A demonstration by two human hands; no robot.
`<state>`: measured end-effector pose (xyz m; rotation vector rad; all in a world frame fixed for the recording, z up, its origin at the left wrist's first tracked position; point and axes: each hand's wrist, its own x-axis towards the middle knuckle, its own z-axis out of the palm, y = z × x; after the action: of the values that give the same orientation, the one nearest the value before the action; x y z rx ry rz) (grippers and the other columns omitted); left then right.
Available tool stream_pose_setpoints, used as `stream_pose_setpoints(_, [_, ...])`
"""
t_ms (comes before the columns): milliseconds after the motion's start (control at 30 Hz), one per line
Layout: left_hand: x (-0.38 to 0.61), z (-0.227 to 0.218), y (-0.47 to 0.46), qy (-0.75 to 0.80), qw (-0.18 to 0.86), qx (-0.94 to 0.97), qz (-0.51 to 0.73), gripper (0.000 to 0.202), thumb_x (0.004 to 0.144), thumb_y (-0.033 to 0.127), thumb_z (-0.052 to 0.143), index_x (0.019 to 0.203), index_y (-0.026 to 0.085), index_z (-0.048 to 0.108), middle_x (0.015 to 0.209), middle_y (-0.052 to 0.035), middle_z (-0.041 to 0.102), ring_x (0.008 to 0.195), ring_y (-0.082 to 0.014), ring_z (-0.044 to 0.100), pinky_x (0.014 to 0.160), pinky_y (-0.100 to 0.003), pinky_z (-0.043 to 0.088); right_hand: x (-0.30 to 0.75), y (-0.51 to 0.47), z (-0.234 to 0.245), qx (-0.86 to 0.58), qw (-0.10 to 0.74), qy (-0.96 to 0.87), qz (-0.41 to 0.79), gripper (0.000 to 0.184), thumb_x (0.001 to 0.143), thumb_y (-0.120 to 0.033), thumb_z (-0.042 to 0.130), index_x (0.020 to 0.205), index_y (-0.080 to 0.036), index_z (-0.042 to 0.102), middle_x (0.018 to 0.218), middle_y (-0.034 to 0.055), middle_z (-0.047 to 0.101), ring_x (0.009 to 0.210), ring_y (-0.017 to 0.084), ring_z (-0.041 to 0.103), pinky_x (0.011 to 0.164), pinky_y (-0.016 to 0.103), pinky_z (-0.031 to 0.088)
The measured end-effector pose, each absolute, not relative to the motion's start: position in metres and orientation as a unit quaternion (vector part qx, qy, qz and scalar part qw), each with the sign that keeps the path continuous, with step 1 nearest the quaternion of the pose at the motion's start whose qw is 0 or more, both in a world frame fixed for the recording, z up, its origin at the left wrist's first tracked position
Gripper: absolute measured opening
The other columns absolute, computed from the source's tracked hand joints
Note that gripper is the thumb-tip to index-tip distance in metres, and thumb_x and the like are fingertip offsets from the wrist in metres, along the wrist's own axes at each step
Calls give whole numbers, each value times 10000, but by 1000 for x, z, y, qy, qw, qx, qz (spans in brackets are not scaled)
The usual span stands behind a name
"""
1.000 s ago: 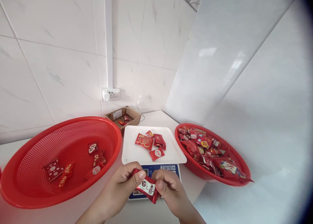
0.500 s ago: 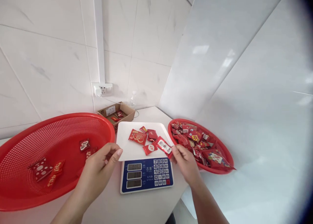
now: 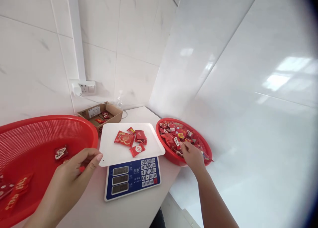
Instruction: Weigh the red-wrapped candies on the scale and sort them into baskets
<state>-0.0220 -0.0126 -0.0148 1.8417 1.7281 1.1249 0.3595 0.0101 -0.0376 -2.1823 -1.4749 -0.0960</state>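
My right hand (image 3: pixel 193 157) is over the right red basket (image 3: pixel 174 159). Its fingers are pinched on a small red candy packet (image 3: pixel 177 141) with a white label, just above the basket's other packets. My left hand (image 3: pixel 74 178) hovers by the near left corner of the white scale tray (image 3: pixel 109 145), fingers curved, thumb and forefinger slightly apart. A bit of red shows in that gap; I cannot tell whether it is the basket rim behind. On the tray lie a large red packet (image 3: pixel 124 139), a packet with a round white label (image 3: pixel 137 149) and a few smaller ones.
The scale's blue keypad panel (image 3: pixel 132 177) faces me. At left stands a large red basket (image 3: pixel 85 128) with several packets in it. A cardboard box (image 3: pixel 115 113) with a few packets and a clear bottle (image 3: pixel 120 99) stand behind, near a wall socket (image 3: pixel 85 88).
My right hand has carried the white-labelled packet from over the tray's right edge to the right basket. The view has swung to the right; my left hand stays near the tray corner.
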Motion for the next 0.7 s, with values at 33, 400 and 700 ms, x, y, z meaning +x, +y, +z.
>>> stream_pose_setpoints(33, [-23, -16, -12, 616, 184, 656, 396, 387, 769, 630, 471, 783, 278, 632, 721, 35, 695, 623, -149, 636, 537, -192, 492, 362, 10, -35, -806, 244, -538, -36, 369, 892, -457, 383, 652, -227, 543, 663, 26, 644, 619, 167, 549, 529, 248, 304])
stream_pose_setpoints(400, [-28, -24, -9, 634, 159, 657, 375, 344, 813, 604, 444, 835, 306, 614, 748, 35, 704, 604, -154, 640, 504, -207, 504, 379, 16, -47, -800, 259, -537, -69, 337, 891, -394, 414, 971, -241, 703, 1054, 65, 715, 890, 235, 641, 653, 315, 425])
stream_pose_setpoints(700, [-24, -12, -15, 625, 109, 673, 380, 293, 841, 535, 455, 852, 287, 612, 828, 21, 714, 725, -177, 667, 599, -245, 507, 332, 7, -69, -606, 429, -667, -68, 290, 907, -377, 461, 966, -215, 695, 969, 82, 728, 894, 207, 670, 796, 337, 526])
